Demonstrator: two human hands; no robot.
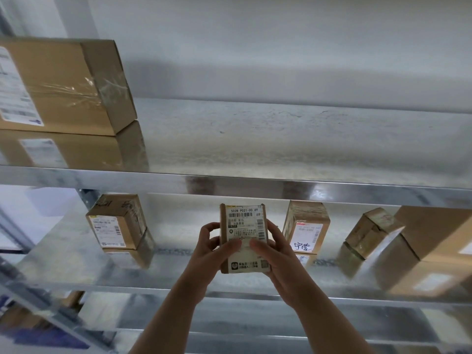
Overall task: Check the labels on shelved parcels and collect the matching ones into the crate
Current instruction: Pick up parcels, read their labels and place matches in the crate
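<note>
- Head view: the parcel (pixel 244 226) is upright over the shelf (pixel 76 279), its label facing the camera.
- The left hand (pixel 212 249) grasps the parcel's left edge, with the thumb on the label. The right hand (pixel 275 254) grasps its right edge the same way.
- Left of the parcel stands a box (pixel 115 226). Right of the parcel is a handwritten box (pixel 306 226), and farther right a tilted box (pixel 370 233).
- Up-left of the parcel, one shelf higher, sits a taped box (pixel 63 85).

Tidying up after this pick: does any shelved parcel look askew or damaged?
Yes: on the middle shelf, right of the held parcel, a small taped parcel sits tilted beside the large box, its cardboard crumpled. The rest stand square.
</note>
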